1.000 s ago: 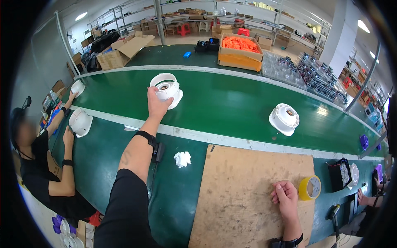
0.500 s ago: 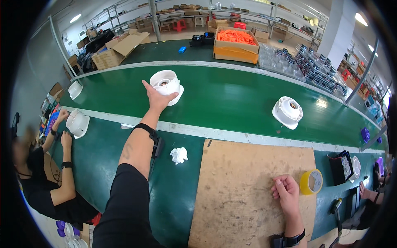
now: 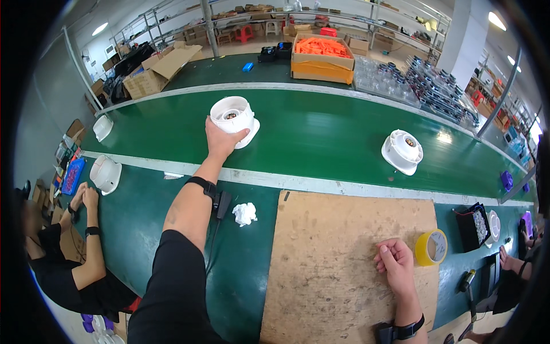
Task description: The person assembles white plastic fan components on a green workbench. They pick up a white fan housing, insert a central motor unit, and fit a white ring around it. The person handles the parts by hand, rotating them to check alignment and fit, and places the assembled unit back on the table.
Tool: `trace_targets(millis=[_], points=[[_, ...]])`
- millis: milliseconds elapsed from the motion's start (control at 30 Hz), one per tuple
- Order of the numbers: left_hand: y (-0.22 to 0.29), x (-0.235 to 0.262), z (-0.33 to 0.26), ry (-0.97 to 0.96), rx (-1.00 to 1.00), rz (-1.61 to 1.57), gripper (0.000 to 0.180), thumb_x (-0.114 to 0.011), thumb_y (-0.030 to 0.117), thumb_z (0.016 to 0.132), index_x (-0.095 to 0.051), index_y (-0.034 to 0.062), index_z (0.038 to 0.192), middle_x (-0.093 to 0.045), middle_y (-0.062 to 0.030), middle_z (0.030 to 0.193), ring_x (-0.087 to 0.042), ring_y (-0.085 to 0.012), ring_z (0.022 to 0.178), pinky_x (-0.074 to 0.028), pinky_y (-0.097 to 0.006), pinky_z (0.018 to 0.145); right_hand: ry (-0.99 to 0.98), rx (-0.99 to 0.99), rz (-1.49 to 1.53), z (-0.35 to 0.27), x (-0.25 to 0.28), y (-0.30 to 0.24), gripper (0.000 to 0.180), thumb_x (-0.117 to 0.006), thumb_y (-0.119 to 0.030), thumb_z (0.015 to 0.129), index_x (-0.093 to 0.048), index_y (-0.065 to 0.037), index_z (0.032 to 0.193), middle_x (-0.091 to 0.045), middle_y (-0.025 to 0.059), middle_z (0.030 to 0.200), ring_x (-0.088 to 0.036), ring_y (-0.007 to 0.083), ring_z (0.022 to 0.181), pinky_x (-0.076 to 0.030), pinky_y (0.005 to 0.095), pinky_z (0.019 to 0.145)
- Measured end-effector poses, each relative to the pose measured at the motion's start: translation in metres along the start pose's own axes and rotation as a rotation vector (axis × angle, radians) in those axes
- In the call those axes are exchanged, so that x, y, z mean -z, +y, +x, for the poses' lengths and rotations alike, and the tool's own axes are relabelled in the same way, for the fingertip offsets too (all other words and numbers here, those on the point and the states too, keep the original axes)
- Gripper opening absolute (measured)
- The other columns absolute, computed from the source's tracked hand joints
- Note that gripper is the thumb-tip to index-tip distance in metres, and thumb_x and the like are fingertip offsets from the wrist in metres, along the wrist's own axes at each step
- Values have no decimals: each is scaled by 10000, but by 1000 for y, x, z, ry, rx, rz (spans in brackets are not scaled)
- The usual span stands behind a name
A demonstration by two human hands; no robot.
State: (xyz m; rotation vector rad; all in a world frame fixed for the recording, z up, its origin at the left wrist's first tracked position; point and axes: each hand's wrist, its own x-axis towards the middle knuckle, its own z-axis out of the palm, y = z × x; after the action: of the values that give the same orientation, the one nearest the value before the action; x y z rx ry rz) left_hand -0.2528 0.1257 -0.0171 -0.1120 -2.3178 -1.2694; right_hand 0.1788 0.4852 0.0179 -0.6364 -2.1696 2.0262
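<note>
My left hand [image 3: 224, 139] reaches far out over the green conveyor belt. Its fingers and thumb are around the lower side of a white round plastic housing [image 3: 234, 112] with a flared base and a metallic-looking centre part. The housing rests on the belt or just above it; I cannot tell which. My right hand [image 3: 395, 259] lies over the brown cardboard sheet [image 3: 338, 241], fingers loosely curled with nothing visible in them. Close to its right side is a roll of yellow tape [image 3: 431, 247]. A similar white housing [image 3: 403, 151] sits on the belt to the right.
Crumpled white paper [image 3: 245, 214] lies on the green table. At left, a co-worker [image 3: 74, 252] sits near another white housing [image 3: 106, 174]. A black box [image 3: 474, 227] and a hammer-like tool [image 3: 468, 281] are at right. Beyond the belt stands a carton of orange parts [image 3: 322, 57].
My left hand and its housing have shifted slightly right, with the fingers closer around it. The right-hand housing has moved a little right. The co-worker's hands have come together. My right hand stays put.
</note>
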Motion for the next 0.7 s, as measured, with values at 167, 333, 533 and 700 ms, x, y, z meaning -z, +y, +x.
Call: trace_targets(millis=[167,333,533,700], points=[[71,14,-35,-96,-130,-117,1064,-955,265,554,-352,-55,1371,-497,-202,1342,-515,-304,1259,-420,-394,1070,4,-6,-9,-2,-1,-2,146,-574,-162,1013,-615,-33,1069,-638,7,785,-545,43,639,-443,192,569],[161,47,-101,-327,-244,-405,1140,-954,224,568,-270,-20,1447,-491,-176,1373,-500,-262,1296,-410,-392,1089,17,-11,-31,-4,-2,-6,170,-566,-188,1023,-615,-33,1071,-642,7,799,-549,53,655,-453,204,585],[230,60,-210,-625,-526,-673,1262,-973,213,571,-163,0,1516,-367,-169,1483,-413,-265,1376,-335,-413,1149,-87,101,222,-12,1,-8,356,-482,-285,1059,-561,-14,1276,-666,68,1080,-624,121,901,-513,280,775],[239,48,-264,-658,-570,-606,1269,-982,262,565,-188,1,1520,-334,-219,1479,-362,-398,1389,-313,-469,1139,-180,323,351,-23,-2,5,431,-464,-281,1066,-488,4,1388,-604,73,1290,-571,138,1143,-456,314,980]])
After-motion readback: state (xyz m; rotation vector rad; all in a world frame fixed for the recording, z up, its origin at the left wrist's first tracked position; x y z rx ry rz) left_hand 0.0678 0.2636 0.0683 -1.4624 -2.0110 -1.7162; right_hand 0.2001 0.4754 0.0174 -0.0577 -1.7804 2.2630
